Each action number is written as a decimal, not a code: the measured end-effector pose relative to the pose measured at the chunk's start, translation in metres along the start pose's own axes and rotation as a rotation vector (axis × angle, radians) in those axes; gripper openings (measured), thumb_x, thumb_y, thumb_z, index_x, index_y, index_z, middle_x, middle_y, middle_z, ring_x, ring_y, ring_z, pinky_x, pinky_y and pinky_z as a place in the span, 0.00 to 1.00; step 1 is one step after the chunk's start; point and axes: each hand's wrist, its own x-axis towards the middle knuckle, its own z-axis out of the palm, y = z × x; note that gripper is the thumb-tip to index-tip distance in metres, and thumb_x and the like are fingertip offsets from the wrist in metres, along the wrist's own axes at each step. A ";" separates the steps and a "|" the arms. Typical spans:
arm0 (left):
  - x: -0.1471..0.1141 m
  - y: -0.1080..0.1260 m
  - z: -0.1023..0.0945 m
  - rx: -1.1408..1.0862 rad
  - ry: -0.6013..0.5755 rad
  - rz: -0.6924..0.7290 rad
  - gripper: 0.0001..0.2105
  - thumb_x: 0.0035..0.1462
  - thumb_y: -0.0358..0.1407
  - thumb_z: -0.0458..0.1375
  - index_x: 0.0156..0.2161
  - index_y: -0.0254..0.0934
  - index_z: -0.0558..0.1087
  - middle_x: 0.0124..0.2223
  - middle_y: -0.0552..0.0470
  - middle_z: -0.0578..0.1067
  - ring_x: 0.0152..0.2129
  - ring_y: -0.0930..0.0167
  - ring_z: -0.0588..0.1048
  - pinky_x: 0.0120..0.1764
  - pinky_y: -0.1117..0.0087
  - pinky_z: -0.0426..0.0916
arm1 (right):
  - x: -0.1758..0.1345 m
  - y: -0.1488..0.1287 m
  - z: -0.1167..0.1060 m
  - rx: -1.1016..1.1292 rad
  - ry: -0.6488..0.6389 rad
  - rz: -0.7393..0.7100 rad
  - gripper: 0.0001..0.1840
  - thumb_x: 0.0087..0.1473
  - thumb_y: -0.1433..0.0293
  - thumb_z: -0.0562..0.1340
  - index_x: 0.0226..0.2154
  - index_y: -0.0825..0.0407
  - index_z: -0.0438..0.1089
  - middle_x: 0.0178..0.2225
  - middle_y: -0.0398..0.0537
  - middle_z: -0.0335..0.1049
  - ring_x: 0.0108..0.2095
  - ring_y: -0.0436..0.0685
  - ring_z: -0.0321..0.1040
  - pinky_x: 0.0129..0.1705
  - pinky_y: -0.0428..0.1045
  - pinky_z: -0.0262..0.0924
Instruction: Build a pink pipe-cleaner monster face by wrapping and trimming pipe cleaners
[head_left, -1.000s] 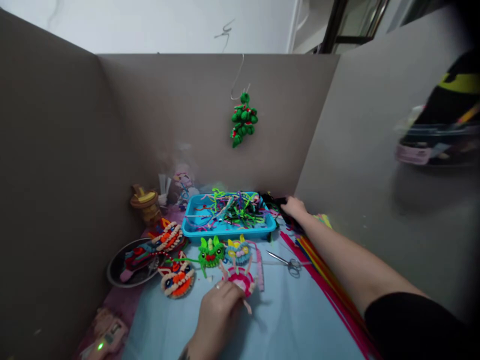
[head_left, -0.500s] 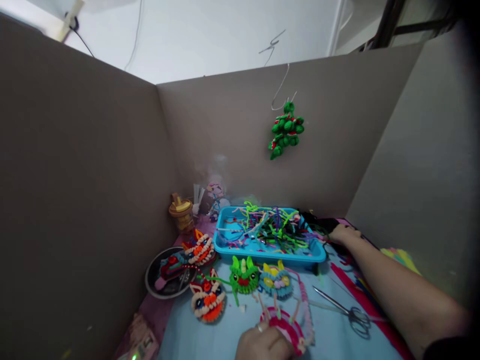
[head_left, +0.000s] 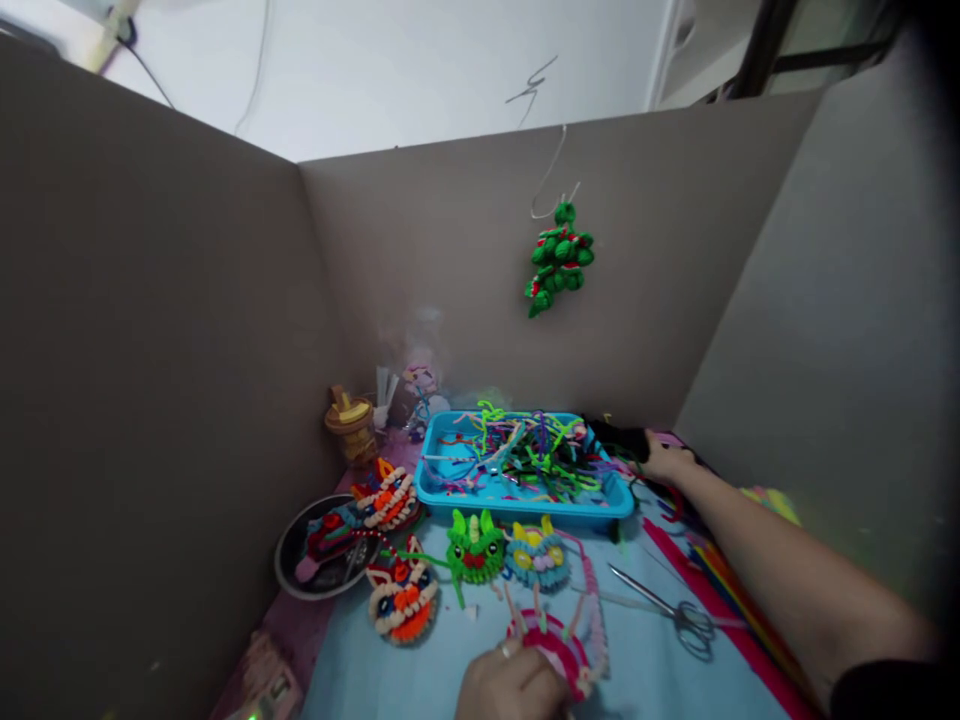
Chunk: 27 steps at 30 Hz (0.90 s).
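My left hand (head_left: 514, 680), with a ring on one finger, is closed on a pink pipe-cleaner piece (head_left: 559, 640) with several pale stems standing up from it. A pink braided strand (head_left: 597, 625) runs along its right side. My right arm stretches to the back right, where my right hand (head_left: 667, 462) is at a black fuzzy bundle (head_left: 626, 440); its fingers are too small and blurred to make out. Behind my left hand lie a green pipe-cleaner animal head (head_left: 476, 548) and a blue-and-yellow one (head_left: 538, 556).
A blue tray (head_left: 525, 510) holds tangled pipe cleaners. Scissors (head_left: 671, 610) lie right, beside red strips (head_left: 705, 585). Orange lion heads (head_left: 405, 600) sit left, near a metal bowl (head_left: 289, 575) and a brown cup (head_left: 351, 430). Grey partitions (head_left: 450, 230) enclose the table; a green ornament (head_left: 562, 255) hangs behind.
The whole view has shifted slightly, with things appearing further left. My right hand remains by the black bundle, its wrist turned a little. My left hand stays on the pink piece.
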 end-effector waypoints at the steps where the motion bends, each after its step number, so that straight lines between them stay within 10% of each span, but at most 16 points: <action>1: -0.001 -0.001 -0.001 -0.001 -0.028 -0.014 0.12 0.63 0.38 0.48 0.33 0.42 0.72 0.22 0.55 0.74 0.17 0.73 0.71 0.20 0.76 0.63 | 0.000 0.001 -0.005 -0.002 -0.016 -0.008 0.42 0.35 0.59 0.69 0.53 0.59 0.61 0.44 0.69 0.68 0.45 0.72 0.68 0.44 0.61 0.60; 9: 0.001 -0.004 -0.004 -0.119 -0.111 0.028 0.12 0.64 0.35 0.45 0.36 0.40 0.71 0.26 0.52 0.75 0.22 0.73 0.74 0.27 0.77 0.68 | -0.016 0.023 -0.045 0.060 -0.055 -0.152 0.32 0.42 0.77 0.60 0.53 0.57 0.59 0.46 0.62 0.69 0.45 0.63 0.69 0.40 0.48 0.60; 18: 0.002 -0.001 0.000 -0.119 -0.037 0.004 0.16 0.65 0.37 0.42 0.35 0.41 0.71 0.24 0.54 0.74 0.21 0.72 0.72 0.25 0.75 0.65 | -0.043 0.013 -0.032 0.134 -0.085 -0.257 0.35 0.35 0.81 0.64 0.50 0.58 0.63 0.51 0.62 0.65 0.50 0.65 0.64 0.50 0.51 0.59; 27: 0.008 0.002 -0.016 -0.141 -0.102 -0.085 0.13 0.63 0.33 0.44 0.35 0.41 0.71 0.26 0.53 0.74 0.23 0.72 0.72 0.27 0.75 0.65 | -0.050 -0.020 -0.100 0.226 0.117 -0.169 0.36 0.42 0.77 0.61 0.56 0.64 0.55 0.57 0.69 0.53 0.58 0.68 0.54 0.59 0.55 0.50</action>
